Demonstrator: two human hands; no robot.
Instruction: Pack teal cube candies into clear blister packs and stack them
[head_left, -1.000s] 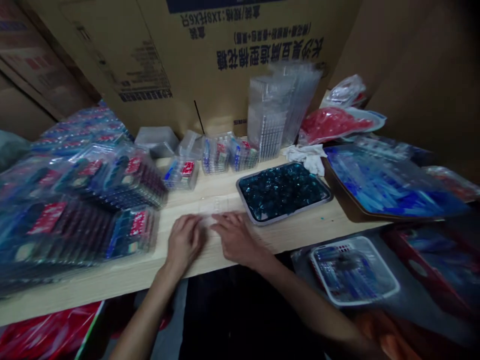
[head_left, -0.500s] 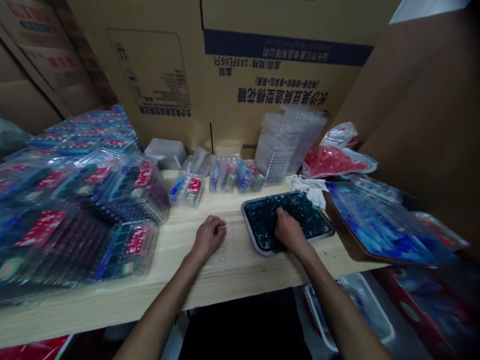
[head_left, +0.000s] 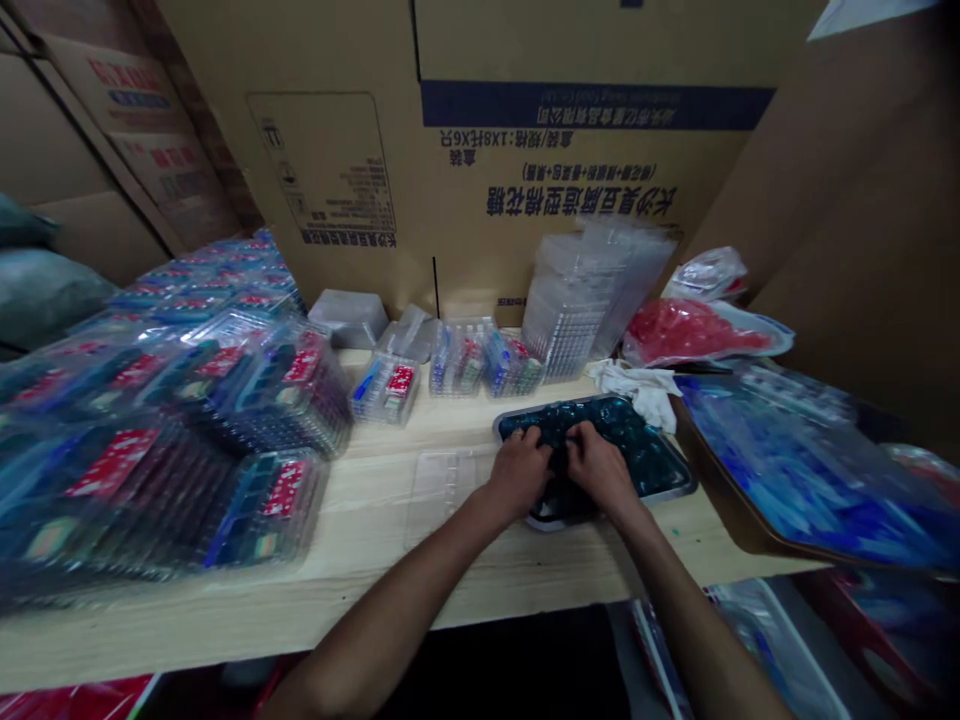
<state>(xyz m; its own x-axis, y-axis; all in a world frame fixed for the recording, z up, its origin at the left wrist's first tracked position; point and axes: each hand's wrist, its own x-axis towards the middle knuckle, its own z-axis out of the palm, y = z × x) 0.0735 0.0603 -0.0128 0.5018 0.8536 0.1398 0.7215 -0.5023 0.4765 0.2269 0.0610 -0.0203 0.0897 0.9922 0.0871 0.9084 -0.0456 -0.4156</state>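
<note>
At tray (head_left: 681,489), L hand (head_left: 521,470), R hand (head_left: 600,466) (adj.)

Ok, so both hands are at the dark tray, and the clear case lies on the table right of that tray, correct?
One slip: in the head view, the clear case lies left of the dark tray, not right. It is on the table, and the left hand and right hand are at the tray.

Left hand (head_left: 523,470), right hand (head_left: 600,468) reach into shallow, grey-rimmed tray (head_left: 679,492) of glossy dark-teal pieces (head_left: 646,452); clear plastic case (head_left: 430,490) lies beside, on pale wooden worktop (head_left: 360,545).
</note>
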